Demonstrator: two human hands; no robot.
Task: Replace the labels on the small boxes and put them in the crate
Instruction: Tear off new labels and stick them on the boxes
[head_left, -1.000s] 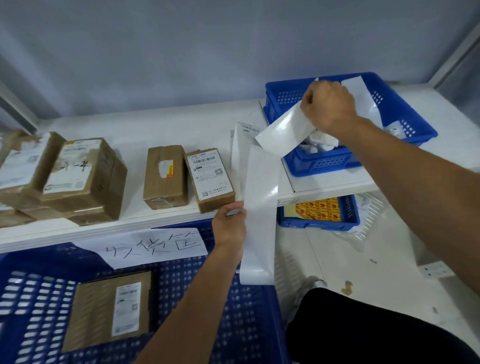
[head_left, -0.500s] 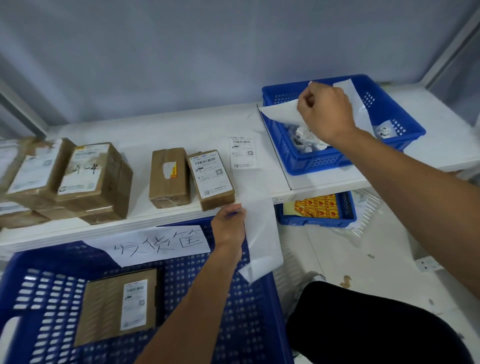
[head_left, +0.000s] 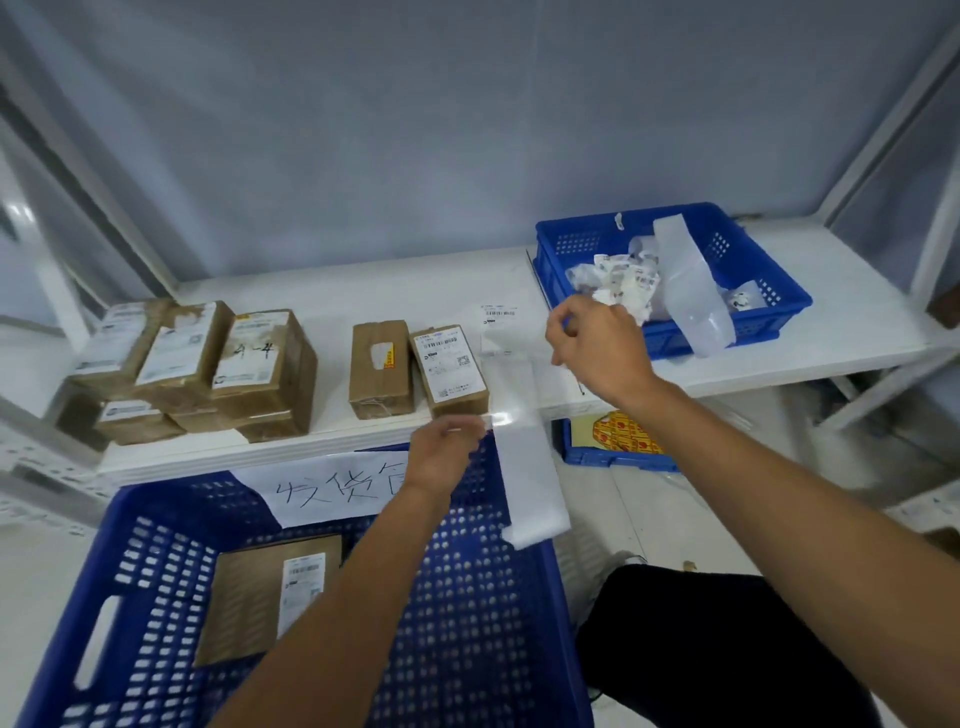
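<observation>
Labelled brown box on shelf; second box flat inside blue crate.

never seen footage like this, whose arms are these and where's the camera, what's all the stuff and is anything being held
There is no machine here: a person wears one camera on the head, and it looks down at their own bare arms. The left hand pinches a long white paper strip at the edge of the white shelf. The right hand hovers above the shelf with curled fingers and seems to hold nothing. On the shelf lie a stack of brown boxes, two small boxes, a loose label and a small blue basket of crumpled paper. Below, the big blue crate holds one labelled box.
</observation>
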